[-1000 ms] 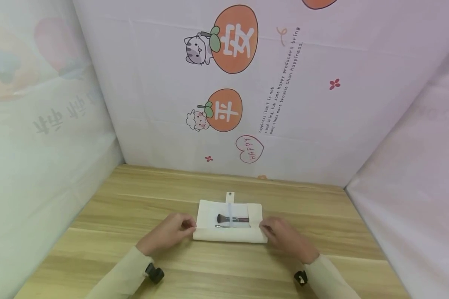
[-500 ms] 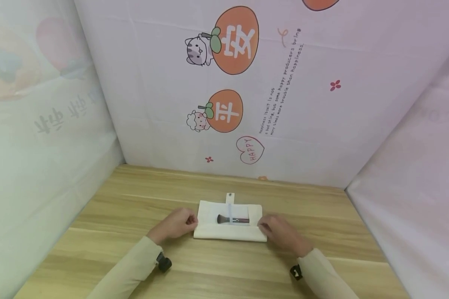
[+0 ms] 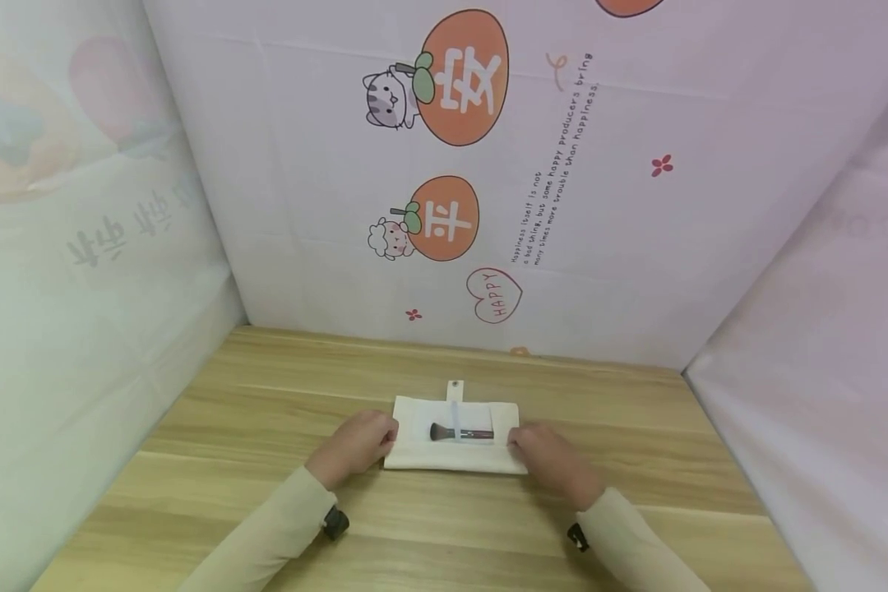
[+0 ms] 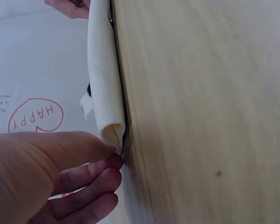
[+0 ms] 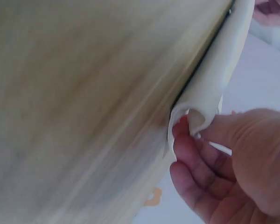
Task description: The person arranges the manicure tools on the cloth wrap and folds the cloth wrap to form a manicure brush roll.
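Note:
A cream fabric brush roll (image 3: 451, 459) lies on the wooden table, its near edge rolled over into a tube. One makeup brush (image 3: 440, 432) with dark bristles shows on its inner face, under a pale band. My left hand (image 3: 357, 444) is at the left end of the tube; in the left wrist view, thumb and forefinger pinch the open end of the fabric (image 4: 113, 133). At the opposite end my right hand (image 3: 555, 462) grips the tube, and the right wrist view shows its fingers (image 5: 189, 151) curled at the roll's end with the thumb over it.
A short tab (image 3: 455, 389) with a metal snap sticks out from the roll's far edge. White printed cloth walls (image 3: 326, 271) enclose the table (image 3: 281, 386) at the back and both sides. Dark wrist cameras sit on both sleeves.
The near edge has been rolled further away from me, covering a small slim tool that showed below the brush. Both hands have moved slightly forward and inward with it.

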Tool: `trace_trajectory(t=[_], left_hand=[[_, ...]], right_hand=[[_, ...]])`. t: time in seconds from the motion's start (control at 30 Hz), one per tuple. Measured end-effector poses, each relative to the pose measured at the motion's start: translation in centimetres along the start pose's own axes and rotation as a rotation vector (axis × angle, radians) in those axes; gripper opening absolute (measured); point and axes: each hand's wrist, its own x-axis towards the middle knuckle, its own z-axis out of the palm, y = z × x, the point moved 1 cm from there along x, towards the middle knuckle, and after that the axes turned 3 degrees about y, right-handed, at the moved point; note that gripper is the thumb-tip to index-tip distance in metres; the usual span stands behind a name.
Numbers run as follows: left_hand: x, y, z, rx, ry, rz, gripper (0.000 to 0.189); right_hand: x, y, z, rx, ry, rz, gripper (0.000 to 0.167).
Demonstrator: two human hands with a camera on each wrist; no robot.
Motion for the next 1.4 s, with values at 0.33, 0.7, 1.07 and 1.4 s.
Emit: trace_trajectory(t=[0.33,0.7,1.07,1.4], left_hand=[[0.3,0.3,0.3,0.023,0.060,0.031,0.023],[-0.7,-0.4,-0.2,-0.067,-0.004,0.198,0.019],[-1.8,0.2,-1.7,0.015,-0.126,0.192,0.034],[-1.6,-1.3,-1.3,-0.073,-0.144,0.164,0.028]], right_hand=[[-0.3,-0.5,0.7,-0.142,0.127,0.001,0.017],[-0.7,-0.2,-0.9,0.111,-0.048,-0.013,0.018],[-1.2,0.1,-1.6,0.003,-0.153,-0.090,0.027],[-1.0,1.4,-1.8,0.137,-0.206,-0.030,0.023]])
